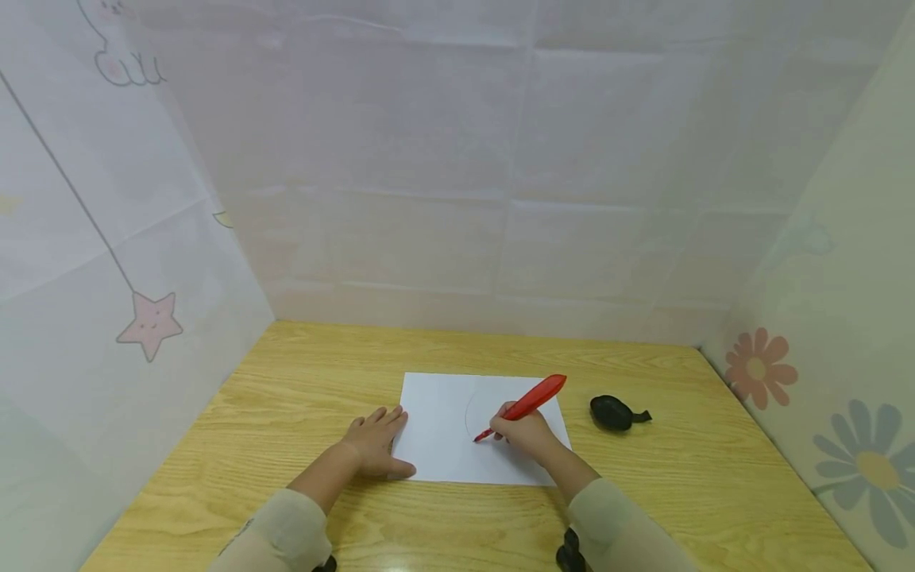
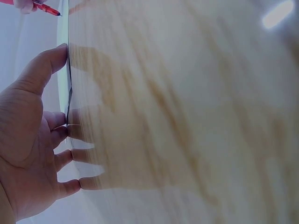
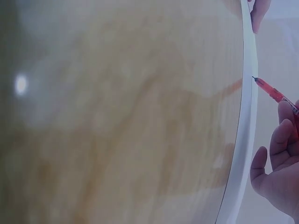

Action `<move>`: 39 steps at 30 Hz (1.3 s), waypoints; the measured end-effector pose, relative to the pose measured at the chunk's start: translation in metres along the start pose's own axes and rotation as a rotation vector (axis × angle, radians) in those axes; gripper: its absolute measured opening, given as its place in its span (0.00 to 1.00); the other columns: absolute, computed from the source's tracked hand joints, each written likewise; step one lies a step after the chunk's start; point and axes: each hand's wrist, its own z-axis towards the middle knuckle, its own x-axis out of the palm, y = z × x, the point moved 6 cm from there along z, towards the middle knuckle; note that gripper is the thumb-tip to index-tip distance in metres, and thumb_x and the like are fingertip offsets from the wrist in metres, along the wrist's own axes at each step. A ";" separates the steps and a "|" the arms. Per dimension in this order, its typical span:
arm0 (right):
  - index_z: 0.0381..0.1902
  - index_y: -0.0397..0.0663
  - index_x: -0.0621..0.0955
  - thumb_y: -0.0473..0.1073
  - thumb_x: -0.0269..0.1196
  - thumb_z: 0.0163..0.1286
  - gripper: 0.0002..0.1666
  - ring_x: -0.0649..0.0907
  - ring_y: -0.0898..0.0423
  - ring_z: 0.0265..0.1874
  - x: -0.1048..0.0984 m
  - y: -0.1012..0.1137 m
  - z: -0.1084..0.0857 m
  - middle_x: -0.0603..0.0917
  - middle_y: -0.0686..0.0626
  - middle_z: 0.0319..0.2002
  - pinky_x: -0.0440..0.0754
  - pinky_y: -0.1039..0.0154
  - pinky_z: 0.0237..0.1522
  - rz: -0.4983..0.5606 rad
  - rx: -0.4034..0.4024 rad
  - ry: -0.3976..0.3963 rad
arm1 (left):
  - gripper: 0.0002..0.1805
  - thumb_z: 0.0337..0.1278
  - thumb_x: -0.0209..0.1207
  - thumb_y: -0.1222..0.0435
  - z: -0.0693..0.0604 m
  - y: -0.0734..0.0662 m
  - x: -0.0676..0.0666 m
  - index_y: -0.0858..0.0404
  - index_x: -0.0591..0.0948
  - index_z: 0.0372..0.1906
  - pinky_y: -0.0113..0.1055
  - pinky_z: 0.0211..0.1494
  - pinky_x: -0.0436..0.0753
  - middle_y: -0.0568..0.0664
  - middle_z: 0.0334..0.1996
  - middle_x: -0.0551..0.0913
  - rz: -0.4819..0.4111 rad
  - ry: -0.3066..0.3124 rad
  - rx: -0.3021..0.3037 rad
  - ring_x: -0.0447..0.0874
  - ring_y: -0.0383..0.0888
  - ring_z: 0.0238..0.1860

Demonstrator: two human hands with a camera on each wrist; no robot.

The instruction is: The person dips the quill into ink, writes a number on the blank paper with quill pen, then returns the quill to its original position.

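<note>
On the wooden worktop [image 1: 307,361], my spread left hand [image 1: 375,446] should steady the paper [image 1: 434,421] at its left edge while my right hand [image 1: 527,434], pinching the red pen [image 1: 538,395], curves the thin line [image 1: 466,414] lightly

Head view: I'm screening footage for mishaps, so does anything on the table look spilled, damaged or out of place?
No spill or damage shows. One mild oddity: a small black object with a short stem lies apart, right of the paper, untouched, and seems to play no part in the work with the red pen.
</note>
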 end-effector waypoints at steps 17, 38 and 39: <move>0.26 0.45 0.79 0.38 0.61 0.57 0.02 0.74 0.59 0.21 -0.008 0.000 -0.003 0.82 0.52 0.18 0.69 0.67 0.25 -0.034 -0.013 0.016 | 0.54 0.50 0.64 0.40 -0.004 -0.005 -0.003 0.64 0.58 0.76 0.65 0.74 0.51 0.56 0.78 0.54 -0.003 0.020 0.005 0.48 0.60 0.78; 0.27 0.44 0.79 0.37 0.60 0.56 0.02 0.76 0.57 0.22 -0.020 -0.004 0.001 0.81 0.51 0.18 0.71 0.67 0.26 -0.054 -0.014 0.005 | 0.54 0.49 0.65 0.41 0.003 0.003 0.003 0.64 0.59 0.76 0.65 0.74 0.51 0.56 0.78 0.54 0.000 0.008 0.002 0.49 0.61 0.78; 0.27 0.44 0.79 0.37 0.60 0.56 0.02 0.76 0.57 0.22 -0.021 -0.005 0.001 0.81 0.51 0.18 0.71 0.67 0.26 -0.055 -0.015 0.006 | 0.54 0.49 0.65 0.41 0.004 0.003 0.003 0.64 0.59 0.76 0.65 0.74 0.51 0.56 0.78 0.55 0.001 0.007 0.002 0.49 0.61 0.78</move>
